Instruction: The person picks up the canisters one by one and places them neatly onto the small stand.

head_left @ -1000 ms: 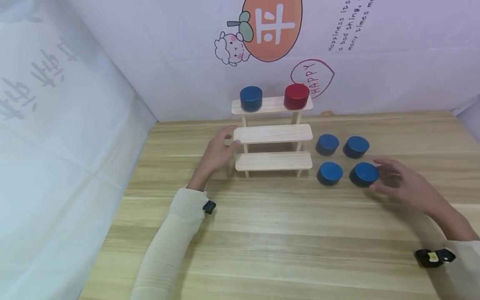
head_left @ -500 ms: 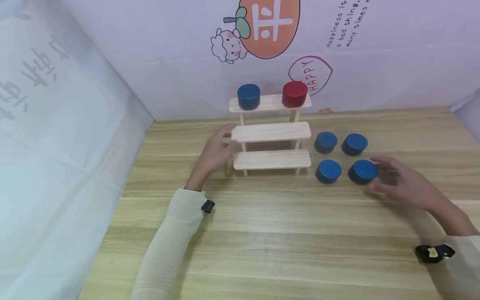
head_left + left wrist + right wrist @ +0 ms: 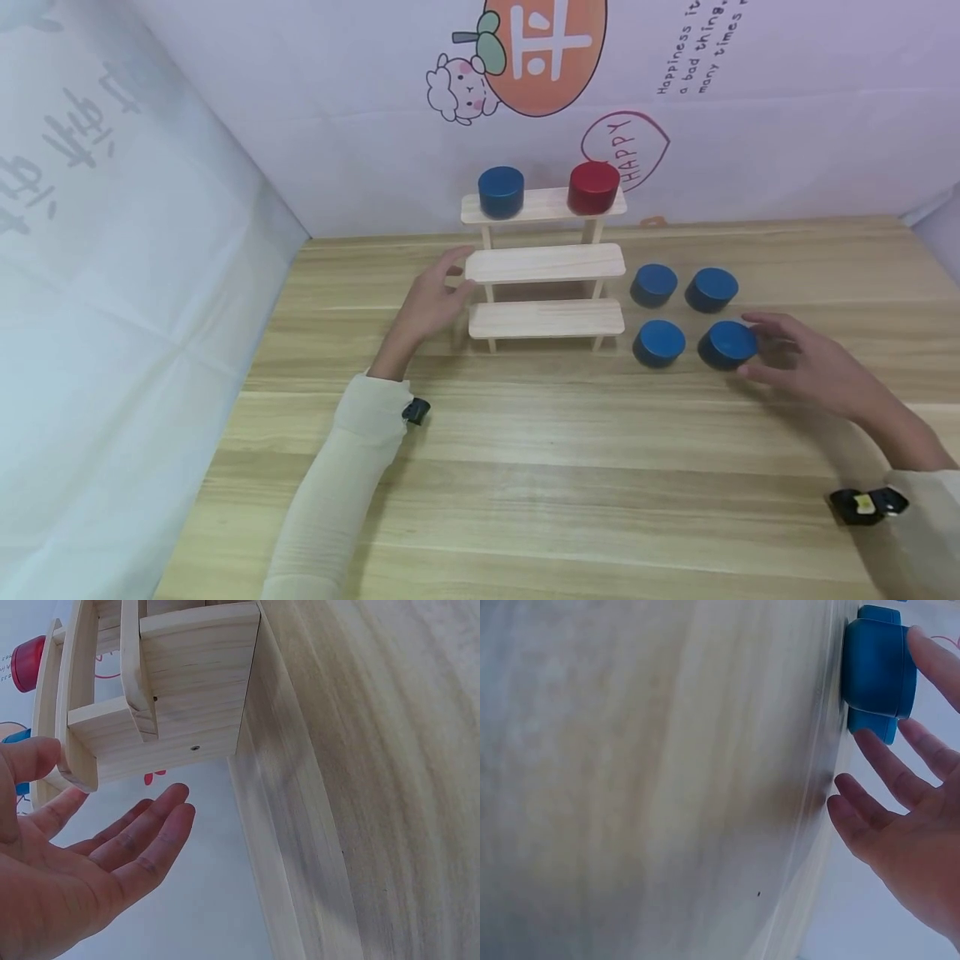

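1. The relation that counts: the squat blue cylinder [image 3: 727, 345] stands upright on the wood-grain table [image 3: 540, 483], just left of the right hand [image 3: 817, 367], which is far nearer to it than the left hand [image 3: 431, 304]; its axis runs vertically, its round flat top facing up

2. The right hand comes from the right, thumb and index finger spread either side of that cylinder's right-hand part, apparently at its edge; whether they grip it or only rest there, I cannot tell

3. The left hand seems to pinch the left end of the middle tier of the pale wooden three-tier stand [image 3: 546, 319], thumb at the front corner and index finger behind, the other fingers loose below in the left wrist view

4. The stand lies between the hands, its tiers running left to right; on the top tier are a blue round block [image 3: 501, 192] at left and a red cylinder [image 3: 593, 187] at right

5. Three more blue pieces [image 3: 658, 342] stand near the first, making two rows beside the stand

6. Hard to make out: the right hand's remaining fingers are mostly hidden from the head view, and its sleeve [image 3: 926, 533] is cut off; the right wrist view shows only parts of blue shapes behind the nearest cylinder
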A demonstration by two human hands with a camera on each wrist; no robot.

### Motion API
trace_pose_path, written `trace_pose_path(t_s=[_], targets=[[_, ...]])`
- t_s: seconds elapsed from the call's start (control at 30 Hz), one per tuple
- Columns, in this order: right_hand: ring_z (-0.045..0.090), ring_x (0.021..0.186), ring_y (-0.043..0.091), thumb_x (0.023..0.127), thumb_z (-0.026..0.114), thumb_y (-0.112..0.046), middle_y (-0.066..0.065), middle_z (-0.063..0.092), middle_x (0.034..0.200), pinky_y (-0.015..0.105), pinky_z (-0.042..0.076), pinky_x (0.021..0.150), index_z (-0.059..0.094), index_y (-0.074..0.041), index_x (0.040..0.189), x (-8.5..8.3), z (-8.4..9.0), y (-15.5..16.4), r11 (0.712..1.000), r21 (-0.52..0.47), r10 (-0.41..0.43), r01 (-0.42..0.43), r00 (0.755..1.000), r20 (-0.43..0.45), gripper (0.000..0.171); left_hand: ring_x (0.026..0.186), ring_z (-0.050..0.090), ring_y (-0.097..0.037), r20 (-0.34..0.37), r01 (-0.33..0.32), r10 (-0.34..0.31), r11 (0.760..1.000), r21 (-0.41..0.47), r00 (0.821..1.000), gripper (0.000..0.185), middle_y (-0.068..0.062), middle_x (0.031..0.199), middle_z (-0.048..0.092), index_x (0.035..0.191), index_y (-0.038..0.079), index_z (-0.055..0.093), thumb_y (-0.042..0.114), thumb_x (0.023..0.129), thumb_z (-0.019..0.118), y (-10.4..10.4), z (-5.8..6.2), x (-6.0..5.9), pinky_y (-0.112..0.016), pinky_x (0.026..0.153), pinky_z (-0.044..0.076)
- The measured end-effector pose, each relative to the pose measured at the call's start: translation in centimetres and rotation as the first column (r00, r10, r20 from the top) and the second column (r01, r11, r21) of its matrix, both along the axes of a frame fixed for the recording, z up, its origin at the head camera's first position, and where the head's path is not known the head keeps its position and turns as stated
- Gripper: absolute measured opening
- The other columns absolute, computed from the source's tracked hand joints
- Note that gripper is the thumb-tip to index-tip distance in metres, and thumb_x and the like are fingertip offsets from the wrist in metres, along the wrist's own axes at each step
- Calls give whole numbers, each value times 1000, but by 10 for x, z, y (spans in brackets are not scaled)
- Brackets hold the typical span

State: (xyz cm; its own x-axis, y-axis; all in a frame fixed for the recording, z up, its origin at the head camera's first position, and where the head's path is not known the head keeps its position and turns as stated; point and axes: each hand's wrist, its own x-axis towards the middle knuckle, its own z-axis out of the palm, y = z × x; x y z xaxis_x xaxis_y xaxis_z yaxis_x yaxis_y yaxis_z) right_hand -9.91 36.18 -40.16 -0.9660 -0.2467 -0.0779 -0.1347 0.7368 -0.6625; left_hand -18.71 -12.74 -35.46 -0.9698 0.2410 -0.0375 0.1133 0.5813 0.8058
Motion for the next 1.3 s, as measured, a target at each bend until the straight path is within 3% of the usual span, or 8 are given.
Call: trace_pose_path(t_s=[0.47,0.73,0.87,1.1,1.3], targets=[[36,127,61,85,82,-20,37,40,143,74,29,95,33,-1,153,-7,3,-5,1000,-2,22,-22,1000,20,86,122,56,-39,1,2,-2,1000,-6,1000,54,-19,150,43,154,25,39,27,102,53,-1,-2,-1,-49,92,50],[34,130,58,87,80,-21,33,37,148,70,29,99,38,1,149,-10,5,-15,1000,1,21,-21,999,37,78,124,54,-38,7,3,-3,1000,-12,1000,54,-17,151,42,154,26,39,29,102,52,-2,-2,0,-50,92,49],[36,131,54,89,79,-22,29,39,149,62,30,105,44,-2,146,-10,4,-16,1000,14,18,-18,1000,21,70,124,54,-38,3,0,0,1000,-18,1000,53,-17,150,43,154,26,39,29,102,52,-2,-1,0,-51,92,50],[39,126,59,89,79,-23,31,42,145,69,35,94,48,-1,143,-11,2,-14,999,35,9,-9,1000,0,67,123,54,-36,6,-3,3,1000,-18,1000,53,-16,150,43,153,27,39,30,102,52,-1,-1,0,-50,91,49],[41,125,60,89,79,-25,32,44,144,69,36,94,48,-2,142,-9,3,-14,999,45,-15,16,1000,-11,66,124,53,-34,13,-8,8,1000,-20,1000,54,-15,150,44,153,28,39,31,102,52,-1,-1,0,-50,91,49]])
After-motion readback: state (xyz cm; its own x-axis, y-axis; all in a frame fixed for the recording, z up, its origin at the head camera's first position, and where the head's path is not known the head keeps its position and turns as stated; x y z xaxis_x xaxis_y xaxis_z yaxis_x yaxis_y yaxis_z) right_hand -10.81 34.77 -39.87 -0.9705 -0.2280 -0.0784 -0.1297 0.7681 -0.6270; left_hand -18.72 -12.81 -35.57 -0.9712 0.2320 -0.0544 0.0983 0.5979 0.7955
